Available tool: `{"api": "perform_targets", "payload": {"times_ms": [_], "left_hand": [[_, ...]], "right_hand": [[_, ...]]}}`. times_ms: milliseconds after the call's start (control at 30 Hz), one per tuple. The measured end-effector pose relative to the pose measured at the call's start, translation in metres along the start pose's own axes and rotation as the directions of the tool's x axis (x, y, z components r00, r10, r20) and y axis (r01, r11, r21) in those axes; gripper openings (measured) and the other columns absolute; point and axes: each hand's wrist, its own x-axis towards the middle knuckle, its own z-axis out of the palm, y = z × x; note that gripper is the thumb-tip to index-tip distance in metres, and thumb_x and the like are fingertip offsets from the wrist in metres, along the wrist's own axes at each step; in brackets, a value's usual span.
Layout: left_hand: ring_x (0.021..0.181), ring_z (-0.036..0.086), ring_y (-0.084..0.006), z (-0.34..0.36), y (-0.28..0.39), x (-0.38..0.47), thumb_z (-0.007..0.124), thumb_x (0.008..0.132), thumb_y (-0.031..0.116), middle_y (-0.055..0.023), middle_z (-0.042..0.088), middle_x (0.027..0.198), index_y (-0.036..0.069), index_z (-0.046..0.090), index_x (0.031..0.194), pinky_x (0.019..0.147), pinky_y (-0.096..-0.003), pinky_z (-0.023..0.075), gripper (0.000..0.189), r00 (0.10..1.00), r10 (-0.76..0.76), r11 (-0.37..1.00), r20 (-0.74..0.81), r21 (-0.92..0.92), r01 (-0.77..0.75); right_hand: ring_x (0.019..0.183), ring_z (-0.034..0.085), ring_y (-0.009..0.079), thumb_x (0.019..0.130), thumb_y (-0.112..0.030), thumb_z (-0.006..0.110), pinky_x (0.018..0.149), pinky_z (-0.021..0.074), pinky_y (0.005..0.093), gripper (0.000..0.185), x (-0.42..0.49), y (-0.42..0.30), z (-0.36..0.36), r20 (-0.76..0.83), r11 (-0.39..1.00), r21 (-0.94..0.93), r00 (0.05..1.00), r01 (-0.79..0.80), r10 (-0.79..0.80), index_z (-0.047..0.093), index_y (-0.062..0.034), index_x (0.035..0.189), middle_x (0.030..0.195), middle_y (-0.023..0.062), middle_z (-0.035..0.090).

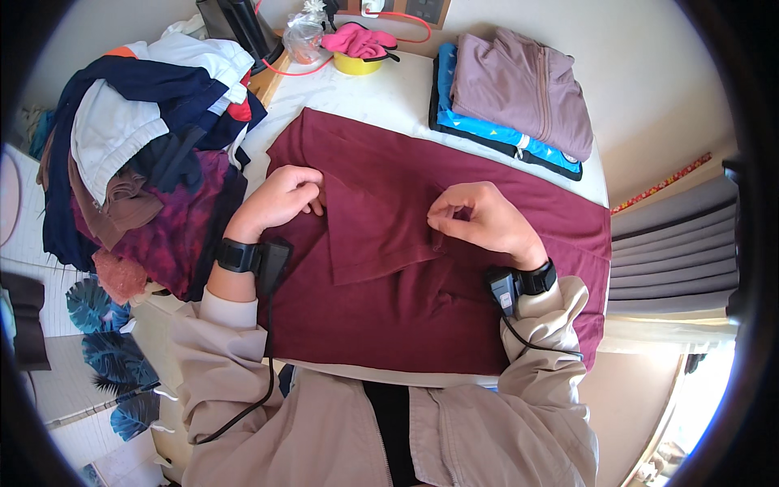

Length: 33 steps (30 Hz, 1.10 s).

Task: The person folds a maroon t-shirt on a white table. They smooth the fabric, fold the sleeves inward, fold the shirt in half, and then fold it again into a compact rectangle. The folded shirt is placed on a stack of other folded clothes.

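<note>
A maroon garment [389, 329], seemingly a T-shirt, lies spread over the white table in front of me. One part, which looks like a sleeve [377, 243], is folded inward across its middle, with the stitched hem towards me. My left hand [289, 198] rests at the left edge of this folded part, its fingers curled and the tips partly hidden by the cloth. Over the right side of the fold is my right hand [487, 216], thumb and fingertips close together at the fabric. Whether either hand pinches the cloth is unclear. Small creases run below the fold.
Folded clothes [517, 91] are stacked at the back right. A loose heap of clothes [152, 152] rises on the left. Behind stand a black kettle-like appliance [240, 27], a clear plastic bag [304, 38] and a yellow bowl [358, 64] with pink cloth. A red cord [298, 73] crosses the tabletop [389, 88].
</note>
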Motion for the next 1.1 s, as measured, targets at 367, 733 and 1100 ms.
{"api": "perform_targets", "payload": {"times_ms": [367,733,1100], "left_hand": [[0.079,0.066,-0.0152,0.001,0.007,-0.006,0.045,0.086,0.000,-0.0057,0.063,0.087,0.008,0.050,0.118,0.070,-0.0266,0.0504,0.033,0.998,-0.030,0.988,-0.046,-0.152,0.022],[0.067,0.058,-0.0092,-0.006,0.002,-0.004,0.047,0.088,0.001,-0.0049,0.066,0.079,-0.001,0.066,0.107,0.065,-0.0232,0.0462,0.027,0.988,-0.028,0.997,0.149,0.077,0.017],[0.064,0.054,-0.0062,-0.005,0.007,-0.010,0.060,0.086,-0.002,-0.0025,0.065,0.076,0.002,0.066,0.112,0.060,-0.0234,0.0443,0.027,0.984,-0.004,0.994,0.179,0.112,-0.016]], "right_hand": [[0.067,0.062,0.0308,0.075,-0.029,0.075,0.063,0.0470,0.0396,0.033,-0.010,-0.006,-0.010,0.182,0.890,-0.423,0.946,-0.172,0.269,0.068,-0.0053,0.097,0.068,0.0128,0.060],[0.076,0.062,0.0349,0.073,-0.031,0.077,0.067,0.0473,0.0423,0.034,-0.014,-0.020,0.009,0.140,0.852,-0.522,0.989,0.032,0.049,0.060,-0.0054,0.087,0.077,0.0128,0.062],[0.082,0.061,0.0327,0.077,-0.011,0.072,0.070,0.0498,0.0420,0.022,-0.004,-0.007,0.033,0.138,0.841,-0.515,0.985,0.163,-0.106,0.062,-0.0053,0.096,0.087,0.0110,0.059]]}}
